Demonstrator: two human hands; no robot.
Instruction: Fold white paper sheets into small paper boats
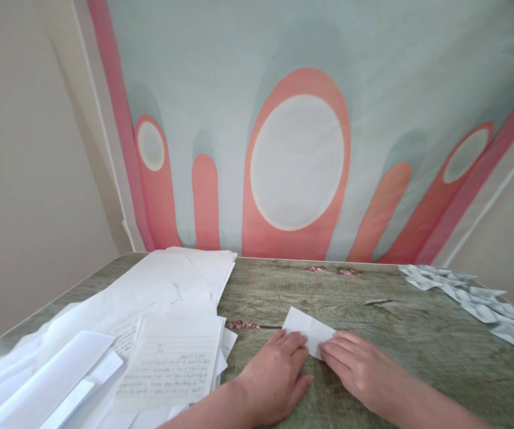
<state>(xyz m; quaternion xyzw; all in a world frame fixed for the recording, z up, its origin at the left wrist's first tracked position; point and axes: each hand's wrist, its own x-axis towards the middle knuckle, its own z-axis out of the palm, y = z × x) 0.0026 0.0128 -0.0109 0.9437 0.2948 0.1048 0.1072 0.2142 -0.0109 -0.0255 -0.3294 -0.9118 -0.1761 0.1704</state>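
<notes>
A small folded white paper [309, 329] lies on the wooden table between my two hands, tilted, with a faint crease across it. My left hand [279, 366] holds its left lower edge, fingers bent over the paper and thumb apart on the table side. On the opposite edge, my right hand [355, 366] has its fingers pressed together on the paper's right corner; its thumb is hidden. Left of my left hand lies a stack of lined sheets [171, 357] with handwriting, the closest thing to that forearm.
A large pile of white sheets [167, 277] covers the table's left side, with folded strips [51, 381] in front. Several folded white paper pieces [475, 301] lie in a row at the far right. Behind the table [279, 286] hangs a printed backdrop [296, 161].
</notes>
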